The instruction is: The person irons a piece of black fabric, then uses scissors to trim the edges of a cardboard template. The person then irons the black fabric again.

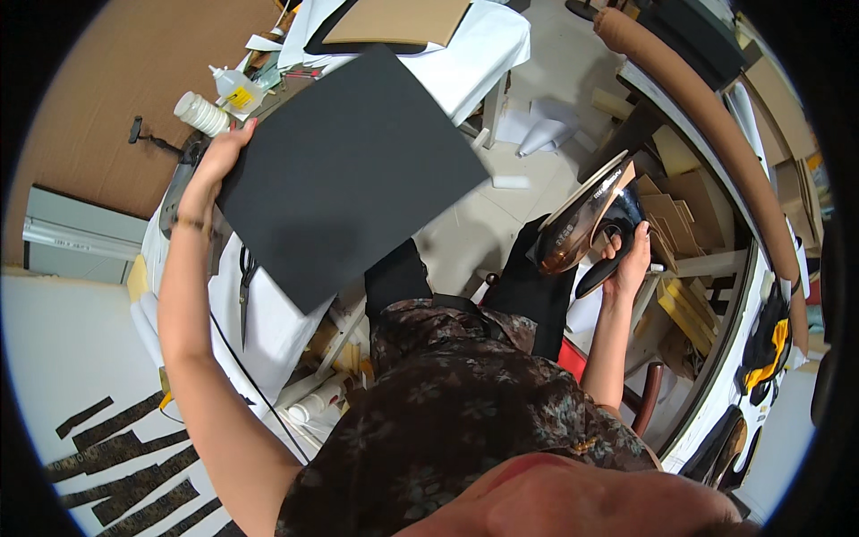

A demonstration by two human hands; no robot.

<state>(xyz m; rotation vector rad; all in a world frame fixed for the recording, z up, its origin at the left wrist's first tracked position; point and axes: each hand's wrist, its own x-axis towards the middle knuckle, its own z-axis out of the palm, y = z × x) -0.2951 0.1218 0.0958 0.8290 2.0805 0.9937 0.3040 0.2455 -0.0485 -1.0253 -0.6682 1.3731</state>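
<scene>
A large, flat, dark grey rectangular sheet (pixel 358 170) is held up at a tilt on the left. My left hand (pixel 225 154) is closed on its left edge, with fingers partly hidden behind it. To the right, my right hand (pixel 629 264) wraps round the handle of a dark, glossy iron (pixel 582 224). The iron is raised and tilted, its flat plate side turned up and to the left, apart from the sheet. Shears (pixel 245 295) lie on the white-covered left table beside my left forearm.
Near my left hand stand a clear squeeze bottle (pixel 234 89) and a white ribbed roll (pixel 199 114). Tan board (pixel 398 21) lies on a white-covered table (pixel 488 54). A long brown roll (pixel 716 116) edges the right-hand table. Dark strips (pixel 134 474) lie lower left.
</scene>
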